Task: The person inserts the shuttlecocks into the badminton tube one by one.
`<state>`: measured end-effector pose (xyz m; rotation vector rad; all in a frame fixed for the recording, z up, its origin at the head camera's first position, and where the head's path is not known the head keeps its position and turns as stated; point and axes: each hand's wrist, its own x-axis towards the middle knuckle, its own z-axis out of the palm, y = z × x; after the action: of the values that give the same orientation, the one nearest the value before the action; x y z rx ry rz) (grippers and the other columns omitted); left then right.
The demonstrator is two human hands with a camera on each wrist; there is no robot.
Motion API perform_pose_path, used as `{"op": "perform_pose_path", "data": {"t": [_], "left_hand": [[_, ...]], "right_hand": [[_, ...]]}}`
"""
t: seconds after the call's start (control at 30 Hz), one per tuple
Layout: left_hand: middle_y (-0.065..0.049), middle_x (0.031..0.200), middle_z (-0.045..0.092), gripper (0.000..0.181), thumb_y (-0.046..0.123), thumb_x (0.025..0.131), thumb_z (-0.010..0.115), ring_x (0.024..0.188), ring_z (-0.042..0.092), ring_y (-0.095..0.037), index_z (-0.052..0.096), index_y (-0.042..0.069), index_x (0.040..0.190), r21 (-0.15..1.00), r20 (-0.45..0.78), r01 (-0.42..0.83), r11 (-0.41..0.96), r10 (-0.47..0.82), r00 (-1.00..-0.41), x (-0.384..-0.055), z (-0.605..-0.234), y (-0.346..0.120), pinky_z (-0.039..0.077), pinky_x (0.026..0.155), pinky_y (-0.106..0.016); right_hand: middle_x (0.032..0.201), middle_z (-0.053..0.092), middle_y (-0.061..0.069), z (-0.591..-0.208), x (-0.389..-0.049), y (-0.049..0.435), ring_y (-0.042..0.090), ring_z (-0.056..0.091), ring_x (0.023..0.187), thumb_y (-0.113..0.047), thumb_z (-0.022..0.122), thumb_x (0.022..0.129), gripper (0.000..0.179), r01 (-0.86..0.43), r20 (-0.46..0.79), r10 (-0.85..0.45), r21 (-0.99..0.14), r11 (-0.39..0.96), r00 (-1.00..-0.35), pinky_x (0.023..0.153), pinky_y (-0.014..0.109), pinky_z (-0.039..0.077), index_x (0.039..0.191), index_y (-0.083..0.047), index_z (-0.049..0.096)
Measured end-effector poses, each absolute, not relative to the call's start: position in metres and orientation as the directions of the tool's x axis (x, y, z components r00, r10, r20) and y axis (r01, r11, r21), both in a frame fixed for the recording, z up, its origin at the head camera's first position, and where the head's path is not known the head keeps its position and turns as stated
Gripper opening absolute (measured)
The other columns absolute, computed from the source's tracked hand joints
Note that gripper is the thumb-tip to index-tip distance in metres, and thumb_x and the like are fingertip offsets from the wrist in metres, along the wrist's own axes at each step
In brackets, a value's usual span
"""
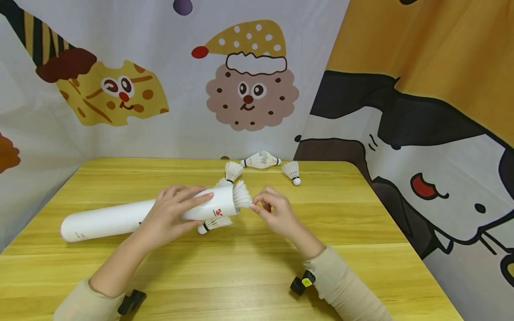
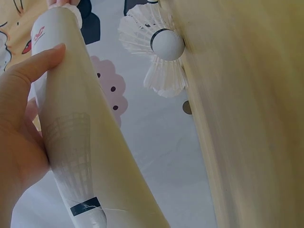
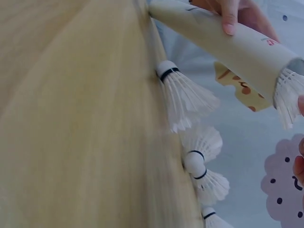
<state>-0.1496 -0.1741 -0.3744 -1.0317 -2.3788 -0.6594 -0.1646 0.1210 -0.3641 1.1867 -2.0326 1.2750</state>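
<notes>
My left hand (image 1: 170,216) grips a long white shuttlecock tube (image 1: 108,220) near its right end, holding it slightly tilted above the table. A shuttlecock (image 1: 242,195) sits in the tube's mouth with its feathers sticking out; its cork is hidden inside. The thumb and forefinger of my right hand (image 1: 277,211) pinch the edge of those feathers. In the left wrist view the thumb (image 2: 45,61) lies along the tube, whose side shows a shuttlecock image and a red mark. Just below the tube another shuttlecock (image 1: 217,223) lies on the table.
Behind the tube's mouth a shuttlecock (image 1: 233,171) lies beside another, partly hidden one. Farther back, a pair (image 1: 261,159) lies feathers to feathers, and a single shuttlecock (image 1: 296,173) is to its right. The wooden table (image 1: 257,276) meets a cartoon-print curtain (image 1: 176,138).
</notes>
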Motion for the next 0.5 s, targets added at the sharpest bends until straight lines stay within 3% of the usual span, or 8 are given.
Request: {"op": "perform_pose_path", "data": {"t": [0.33,0.5], "left_hand": [[-0.004,0.137,0.052,0.080,0.022,0.068,0.086,0.111,0.046,-0.031,0.051,0.030,0.140,0.238,0.580,0.767,0.595,0.547,-0.604,-0.149,-0.375,-0.171,0.030,0.086,-0.050],[-0.004,0.137,0.052,0.080,0.021,0.069,0.086,0.112,0.046,-0.032,0.051,0.029,0.140,0.240,0.572,0.762,0.602,0.546,-0.612,-0.148,-0.373,-0.171,0.030,0.087,-0.052]], "right_hand": [[0.068,0.049,0.009,-0.368,-0.159,0.108,0.021,0.040,0.054,0.015,0.072,0.072,0.015,-0.855,0.741,-0.432,-0.479,0.198,-0.515,0.044,0.033,0.038,0.079,0.004,0.065],[0.068,0.049,0.007,-0.381,-0.166,0.105,0.015,0.040,0.056,0.011,0.074,0.073,0.013,-0.843,0.729,-0.427,-0.494,0.213,-0.535,0.047,0.025,0.037,0.079,0.003,0.066]]}}
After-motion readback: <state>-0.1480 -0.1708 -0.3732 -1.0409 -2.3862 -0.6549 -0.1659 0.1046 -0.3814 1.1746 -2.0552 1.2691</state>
